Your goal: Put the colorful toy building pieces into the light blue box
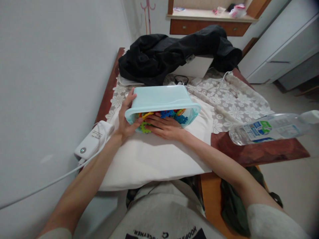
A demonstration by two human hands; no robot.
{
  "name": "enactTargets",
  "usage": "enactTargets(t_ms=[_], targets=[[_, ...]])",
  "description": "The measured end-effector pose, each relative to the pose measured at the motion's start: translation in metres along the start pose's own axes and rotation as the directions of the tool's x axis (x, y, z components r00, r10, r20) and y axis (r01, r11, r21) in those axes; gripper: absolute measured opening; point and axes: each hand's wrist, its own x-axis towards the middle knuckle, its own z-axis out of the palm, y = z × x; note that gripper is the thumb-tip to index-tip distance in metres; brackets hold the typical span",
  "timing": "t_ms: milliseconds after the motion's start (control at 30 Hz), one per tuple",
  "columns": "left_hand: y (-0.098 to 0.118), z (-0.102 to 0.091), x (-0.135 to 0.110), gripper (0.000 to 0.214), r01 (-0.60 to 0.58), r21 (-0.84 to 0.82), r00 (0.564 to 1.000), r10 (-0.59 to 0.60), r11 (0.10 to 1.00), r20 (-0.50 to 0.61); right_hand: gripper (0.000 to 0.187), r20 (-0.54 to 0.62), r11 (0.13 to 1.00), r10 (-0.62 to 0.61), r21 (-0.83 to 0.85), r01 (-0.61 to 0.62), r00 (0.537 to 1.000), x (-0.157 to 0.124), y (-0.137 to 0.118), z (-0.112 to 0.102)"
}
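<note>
A light blue plastic bin point(159, 96) lies tipped on its side on a white cloth point(154, 159), its opening facing me. Inside are several small colourful plastic pieces: a blue piece point(181, 119), a yellow one point(147, 115) and a lime green one point(145, 127). My left hand point(128, 116) grips the bin's left end, with fingers up along its side and the thumb at the rim. Flat across the opening, my right hand point(165, 127) has its fingers stretched out against the pieces. Part of the pieces is hidden behind it.
A clear water bottle point(266, 128) stands at the table's right edge. Against the left wall sits a white power bank point(93, 141) with a cable. Dark clothing point(174, 49) is heaped at the back, near a black cable point(181, 80) on the floral tablecloth point(239, 96).
</note>
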Motion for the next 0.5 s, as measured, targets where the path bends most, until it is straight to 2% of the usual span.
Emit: enactTargets(t_ms=[100,233,300,400,500], targets=[[-0.001,-0.002,0.001,0.099,-0.049,0.035,0.999,0.049,0.998,-0.005,0.043,0.033,0.997,0.067,0.030,-0.068,0.997,0.001,0.000,0.000],[-0.002,-0.008,0.002,0.100,-0.104,0.123,0.994,0.106,0.987,-0.004,0.040,0.100,0.980,-0.017,0.198,-0.004,0.995,0.004,0.001,-0.001],[-0.003,-0.010,0.002,0.099,-0.118,0.164,0.992,0.123,0.979,-0.020,0.046,0.137,0.944,0.003,0.327,-0.048,0.991,0.004,-0.001,-0.003],[-0.005,-0.012,0.001,0.096,-0.076,0.187,0.995,0.086,0.979,-0.045,0.064,0.209,0.863,0.020,0.490,-0.122,0.978,0.002,-0.006,-0.003],[-0.005,-0.006,-0.001,0.089,0.059,0.099,0.995,-0.051,0.993,-0.083,0.072,0.244,0.831,-0.018,0.543,-0.121,0.970,0.000,-0.010,0.003]])
